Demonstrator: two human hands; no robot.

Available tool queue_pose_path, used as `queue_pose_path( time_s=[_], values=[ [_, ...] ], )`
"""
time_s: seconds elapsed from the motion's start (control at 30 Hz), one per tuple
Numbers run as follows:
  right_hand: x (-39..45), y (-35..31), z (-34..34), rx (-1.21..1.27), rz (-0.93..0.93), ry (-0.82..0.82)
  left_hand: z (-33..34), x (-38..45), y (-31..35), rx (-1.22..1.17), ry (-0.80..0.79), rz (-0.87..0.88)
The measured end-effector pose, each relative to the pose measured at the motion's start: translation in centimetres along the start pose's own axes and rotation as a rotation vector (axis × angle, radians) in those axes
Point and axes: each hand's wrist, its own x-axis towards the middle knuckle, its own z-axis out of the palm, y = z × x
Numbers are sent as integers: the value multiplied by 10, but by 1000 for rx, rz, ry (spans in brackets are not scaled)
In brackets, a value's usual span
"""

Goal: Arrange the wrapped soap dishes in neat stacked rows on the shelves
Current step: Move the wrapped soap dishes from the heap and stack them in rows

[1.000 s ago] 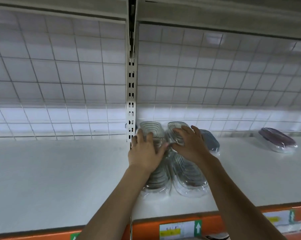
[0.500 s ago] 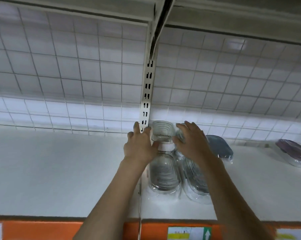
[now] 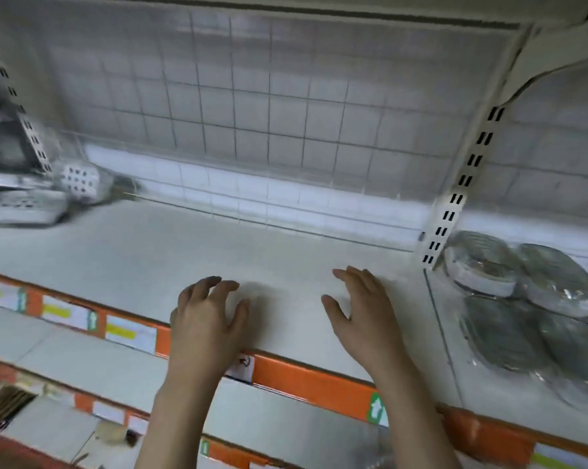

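Both hands hovered over the white shelf with nothing in them, left hand loosely curled, right hand spread. The wrapped soap dishes lay stacked right of the slotted upright.

Four wrapped soap dishes, two hands, one shelf.

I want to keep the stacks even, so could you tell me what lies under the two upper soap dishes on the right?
Each upper soap dish rests partly on a lower wrapped dish on the shelf. Anything beneath those is covered.
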Motion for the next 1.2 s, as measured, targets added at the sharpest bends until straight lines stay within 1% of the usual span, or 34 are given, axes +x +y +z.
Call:
queue_pose_path(
  time_s=[0.17,0.37,0.5,0.6,0.73,0.87,1.03,1.1,1.2],
  values=[
    [7,-87,73,69,-75,-28,-55,14,-94,10,71,-37],
    [22,-197,159,153,-139,-56,-130,28,-204,117,134,-107],
    [35,-267,208,197,-188,-92,-176,40,-271,180,168,-171],
    [42,-305,237,185,-224,-135,-198,42,-309,186,183,-221],
    [54,-336,265,173,-257,-166,-209,43,-345,167,197,-290],
    [75,-354,285,168,-268,-176,-212,53,-373,151,197,-310],
    [119,-370,307,153,-258,-129,-216,92,-401,159,192,-301],
    [139,-375,315,140,-250,-113,-218,115,-410,167,172,-277],
    [173,-380,328,125,-205,-104,-220,150,-421,192,94,-272]
  ],
)
